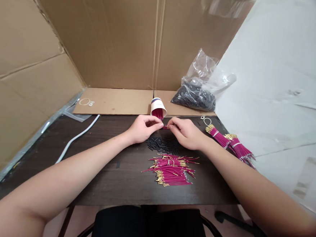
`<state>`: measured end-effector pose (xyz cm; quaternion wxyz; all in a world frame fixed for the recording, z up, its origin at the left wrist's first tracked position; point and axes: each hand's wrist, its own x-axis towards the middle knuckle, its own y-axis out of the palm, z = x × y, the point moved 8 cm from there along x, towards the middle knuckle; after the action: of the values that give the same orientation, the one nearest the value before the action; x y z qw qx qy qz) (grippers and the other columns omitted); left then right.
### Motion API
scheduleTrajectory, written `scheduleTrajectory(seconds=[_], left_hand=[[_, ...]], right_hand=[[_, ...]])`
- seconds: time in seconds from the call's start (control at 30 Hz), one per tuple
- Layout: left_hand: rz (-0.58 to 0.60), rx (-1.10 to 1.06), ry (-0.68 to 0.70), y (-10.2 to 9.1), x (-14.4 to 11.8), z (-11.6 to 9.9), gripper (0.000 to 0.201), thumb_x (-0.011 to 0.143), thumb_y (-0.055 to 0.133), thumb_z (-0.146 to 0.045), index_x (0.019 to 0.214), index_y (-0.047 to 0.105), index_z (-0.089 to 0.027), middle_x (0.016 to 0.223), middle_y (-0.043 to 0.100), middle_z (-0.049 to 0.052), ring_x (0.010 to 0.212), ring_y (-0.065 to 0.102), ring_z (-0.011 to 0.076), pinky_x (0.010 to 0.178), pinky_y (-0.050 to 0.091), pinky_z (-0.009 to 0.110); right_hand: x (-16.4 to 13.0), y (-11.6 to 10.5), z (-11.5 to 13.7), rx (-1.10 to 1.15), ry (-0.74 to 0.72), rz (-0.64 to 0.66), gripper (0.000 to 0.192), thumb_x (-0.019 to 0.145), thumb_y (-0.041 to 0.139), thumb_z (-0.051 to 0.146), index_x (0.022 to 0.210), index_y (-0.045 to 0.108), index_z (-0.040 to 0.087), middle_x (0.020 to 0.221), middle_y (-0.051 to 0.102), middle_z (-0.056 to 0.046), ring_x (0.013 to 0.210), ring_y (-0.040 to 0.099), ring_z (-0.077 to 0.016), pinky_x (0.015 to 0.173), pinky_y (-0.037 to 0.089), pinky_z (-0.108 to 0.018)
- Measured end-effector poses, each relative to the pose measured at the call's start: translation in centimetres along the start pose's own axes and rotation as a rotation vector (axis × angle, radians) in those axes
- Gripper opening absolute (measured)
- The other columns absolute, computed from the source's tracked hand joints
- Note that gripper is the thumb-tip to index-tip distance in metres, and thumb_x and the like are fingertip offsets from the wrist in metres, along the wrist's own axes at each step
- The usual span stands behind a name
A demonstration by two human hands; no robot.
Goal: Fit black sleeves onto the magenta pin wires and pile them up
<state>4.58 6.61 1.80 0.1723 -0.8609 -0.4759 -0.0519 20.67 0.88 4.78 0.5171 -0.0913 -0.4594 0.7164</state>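
My left hand (pixel 144 128) and my right hand (pixel 185 132) meet near the middle of the dark table, fingertips pinched. Between them runs a short magenta wire (pixel 165 127), gripped at both ends. Just behind it a white paper cup (pixel 159 105) lies tipped toward me, with magenta wires inside. Below my fingers is a loose heap of short black tubes (pixel 163 145). Nearer to me spreads a pile of magenta wires (pixel 172 170) with gold-coloured ends, some under a pale band. Whether a black tube is on the held wire is too small to tell.
A clear plastic bag (pixel 196 94) of black pieces stands on the cardboard strip (pixel 116 99) at the back. Banded wire bundles (pixel 232 143) lie beyond my right forearm. A white cable (pixel 77 138) curves at left. Cardboard walls and a white panel (pixel 281 91) enclose the table.
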Motion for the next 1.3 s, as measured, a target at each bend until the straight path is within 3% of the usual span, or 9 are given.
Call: scheduleTrajectory(seconds=[0.33, 0.77, 1.07, 1.3], left_hand=[[0.012, 0.044, -0.026, 0.1, -0.2, 0.7, 0.028, 0.091, 0.082, -0.041, 0.096, 0.085, -0.014, 0.088, 0.079, 0.009, 0.075, 0.063, 0.0171, 0.075, 0.049, 0.034], [0.039, 0.119, 0.018, 0.5, -0.3, 0.2, 0.025, 0.093, 0.081, -0.040, 0.096, 0.085, -0.015, 0.091, 0.082, 0.009, 0.076, 0.066, 0.0185, 0.075, 0.050, 0.035], [0.018, 0.122, 0.016, 0.4, -0.3, 0.2, 0.024, 0.092, 0.081, -0.039, 0.097, 0.086, -0.016, 0.092, 0.083, 0.009, 0.078, 0.069, 0.0196, 0.076, 0.051, 0.035], [0.015, 0.124, 0.028, 0.3, -0.3, 0.2, 0.023, 0.093, 0.081, -0.038, 0.098, 0.087, -0.016, 0.092, 0.083, 0.009, 0.077, 0.069, 0.0194, 0.075, 0.052, 0.035]], right_hand=[[-0.1, -0.4, -0.3, -0.009, -0.011, -0.027, 0.017, 0.113, 0.051, 0.025, 0.101, 0.063, 0.019, 0.082, 0.066, -0.002, 0.072, 0.058, -0.0164, 0.073, 0.041, -0.032], [-0.2, -0.7, 1.1, -0.049, -0.132, -0.059, 0.014, 0.108, 0.055, 0.020, 0.100, 0.066, 0.018, 0.083, 0.068, -0.003, 0.072, 0.058, -0.0158, 0.072, 0.043, -0.032], [0.0, -0.4, -0.8, 0.140, 0.063, -0.084, 0.007, 0.099, 0.065, 0.025, 0.096, 0.064, 0.020, 0.076, 0.062, 0.000, 0.064, 0.051, -0.0141, 0.061, 0.041, -0.030], [0.0, -0.4, -0.9, 0.135, 0.067, -0.092, 0.007, 0.097, 0.064, 0.024, 0.094, 0.067, 0.019, 0.075, 0.062, 0.000, 0.063, 0.050, -0.0139, 0.061, 0.040, -0.030]])
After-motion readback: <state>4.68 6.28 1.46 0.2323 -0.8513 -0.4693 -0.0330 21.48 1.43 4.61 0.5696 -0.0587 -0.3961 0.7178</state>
